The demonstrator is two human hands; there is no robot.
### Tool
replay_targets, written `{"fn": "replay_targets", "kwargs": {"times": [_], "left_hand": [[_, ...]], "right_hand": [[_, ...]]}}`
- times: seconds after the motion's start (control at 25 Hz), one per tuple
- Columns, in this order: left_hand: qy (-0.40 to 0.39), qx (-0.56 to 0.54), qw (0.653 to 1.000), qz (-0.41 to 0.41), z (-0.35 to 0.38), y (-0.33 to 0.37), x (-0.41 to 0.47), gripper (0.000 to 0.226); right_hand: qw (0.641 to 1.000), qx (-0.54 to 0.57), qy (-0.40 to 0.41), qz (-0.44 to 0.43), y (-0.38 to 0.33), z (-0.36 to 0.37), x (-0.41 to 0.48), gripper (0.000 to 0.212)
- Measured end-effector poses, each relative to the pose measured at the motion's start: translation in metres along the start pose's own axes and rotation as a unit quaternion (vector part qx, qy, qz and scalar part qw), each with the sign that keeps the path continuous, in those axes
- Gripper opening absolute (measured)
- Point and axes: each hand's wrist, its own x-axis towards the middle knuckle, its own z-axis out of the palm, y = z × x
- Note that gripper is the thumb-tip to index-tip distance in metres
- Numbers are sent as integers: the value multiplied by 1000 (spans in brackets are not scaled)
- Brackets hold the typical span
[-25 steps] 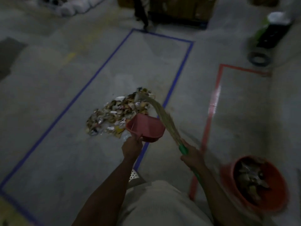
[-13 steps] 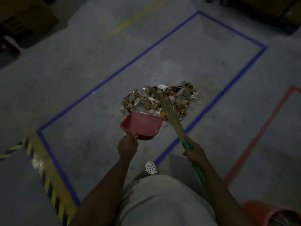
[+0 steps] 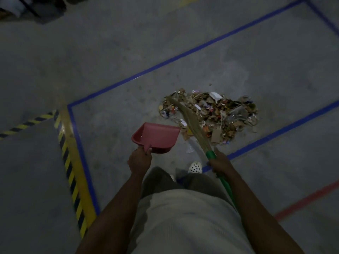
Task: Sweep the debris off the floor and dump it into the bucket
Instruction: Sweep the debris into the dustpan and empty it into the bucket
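**Inspector:** What differs from half a second ago?

**Operator:** The view has swung left. The bucket, whose rim showed at the lower right edge, has dropped out of view; the yellow-and-black hazard stripe (image 3: pixel 69 162) now fills more of the lower left; the debris pile (image 3: pixel 218 116) sits right of centre rather than at centre. My hold on both tools is unchanged.

**Inspector:** State of the left hand?

**Operator:** My left hand (image 3: pixel 140 160) grips the short handle of the pink dustpan (image 3: pixel 157 137), fingers curled round it; the pan's open edge is turned away from me.

**Inspector:** And the right hand?

**Operator:** My right hand (image 3: pixel 221 162) is wrapped round the green handle (image 3: pixel 211 154) of the broom (image 3: pixel 190 123), just below the bristles; the handle runs back under my forearm.

**Inspector:** Where does the debris lie relative to the hands?

**Operator:** It lies on the concrete floor (image 3: pixel 128 43), inside the blue tape outline (image 3: pixel 165 63); it is beyond the right hand and to the right of the dustpan. The nearest scraps are just beside the pan's right corner; the bristles slant up and left across the pile's left part, the tip at its far left edge. My white shoe (image 3: pixel 195 167) shows between the two hands, near the pile's closest scraps; a red tape line (image 3: pixel 308 200) crosses the lower right.
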Motion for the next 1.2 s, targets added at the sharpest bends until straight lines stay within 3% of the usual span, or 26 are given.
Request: {"fn": "replay_targets", "kwargs": {"times": [0.2,0.28,0.56,0.72,0.88,1.04,1.2], "left_hand": [[28,-18,998,-48,-23,-8,35,35],[23,-7,999,-47,-31,-15,62,36],[-38,65,996,45,-24,-48,209,33],[-63,110,986,110,50,-79,331,36],[-103,142,977,125,174,-115,434,42],[-80,155,975,140,276,-145,505,41],[-52,152,977,143,327,-170,552,36]], "right_hand": [[1000,5,1,0,-69,-18,42,73],[1000,10,6,5,-99,-15,59,74],[995,72,62,22,-185,42,146,82],[990,57,123,27,-196,81,266,85],[982,43,180,43,-173,124,420,83],[980,39,195,18,-145,162,557,85],[986,23,164,10,-124,188,637,79]]}}
